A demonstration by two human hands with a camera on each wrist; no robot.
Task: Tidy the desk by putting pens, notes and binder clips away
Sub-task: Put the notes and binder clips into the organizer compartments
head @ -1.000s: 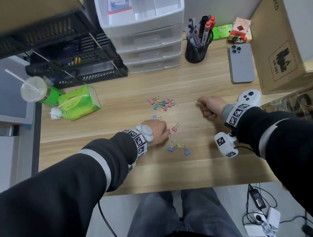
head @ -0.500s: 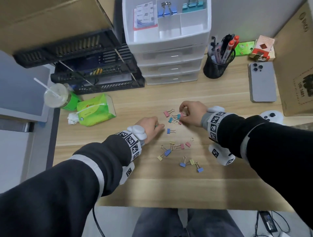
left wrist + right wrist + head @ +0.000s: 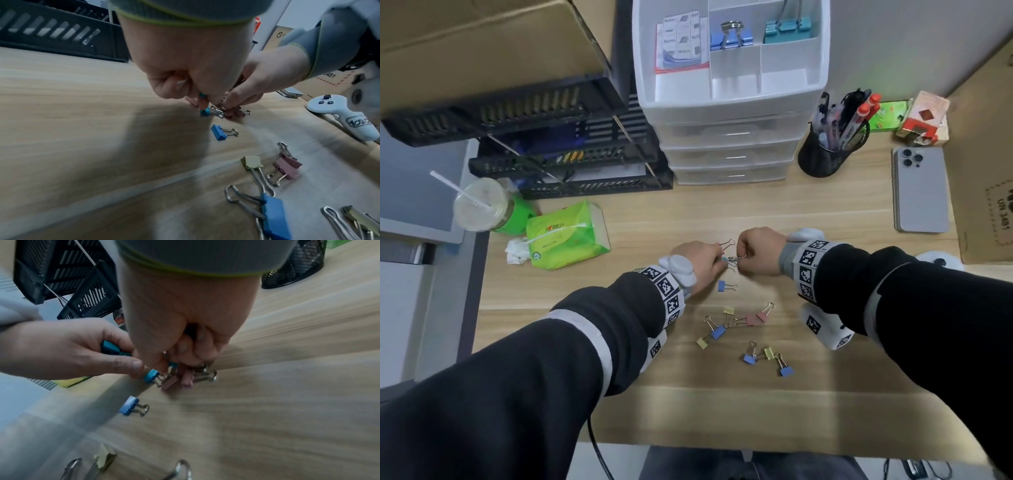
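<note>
Both hands meet mid-desk [image 3: 808, 212] over a small heap of binder clips: left hand [image 3: 700, 262] fingers pinch a teal clip [image 3: 151, 376], w/ another teal one tucked in the palm; right hand [image 3: 758, 250] fingers curl round pink clips [image 3: 180, 379]. A blue clip [image 3: 722, 285] lies just beside them toward the front edge. More clips [image 3: 748, 334] lie scattered nearer that edge; drawer organizer [image 3: 729, 99] stands at the back edge.

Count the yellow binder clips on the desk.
3 yellow clips: one beside the pink clips, one furthest left, one between two blue clips. Left hand, right hand may hide more.
</note>
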